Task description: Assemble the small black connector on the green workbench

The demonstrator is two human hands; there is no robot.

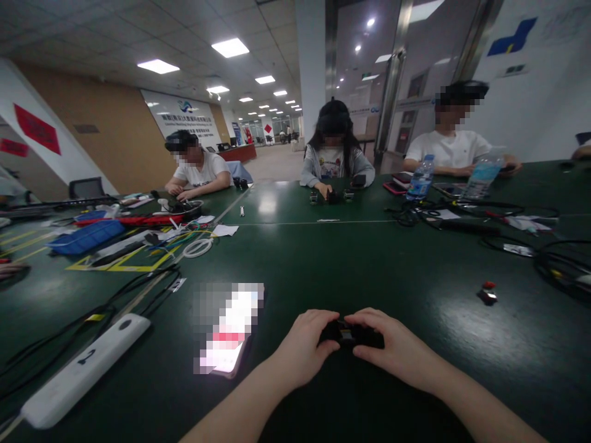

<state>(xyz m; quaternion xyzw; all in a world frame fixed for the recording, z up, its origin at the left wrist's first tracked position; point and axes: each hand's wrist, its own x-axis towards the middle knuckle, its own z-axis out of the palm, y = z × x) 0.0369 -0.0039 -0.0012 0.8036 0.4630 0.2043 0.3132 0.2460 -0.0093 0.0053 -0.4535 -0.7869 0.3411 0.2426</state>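
Note:
Low over the green table, my left hand and my right hand grip a small black device from its two ends. The thumb and fingers of each hand are bent around it, and its middle part shows between them. What kind of device it is I cannot make out. Left of my left hand lies a lit phone, its screen blurred. Off to the right of my right hand rests a small red and silver part.
A white power strip with black cables lies at the left. Beyond it are a blue tray and a coiled white cable. Water bottles and black cables are at the right. Several people sit around the green table.

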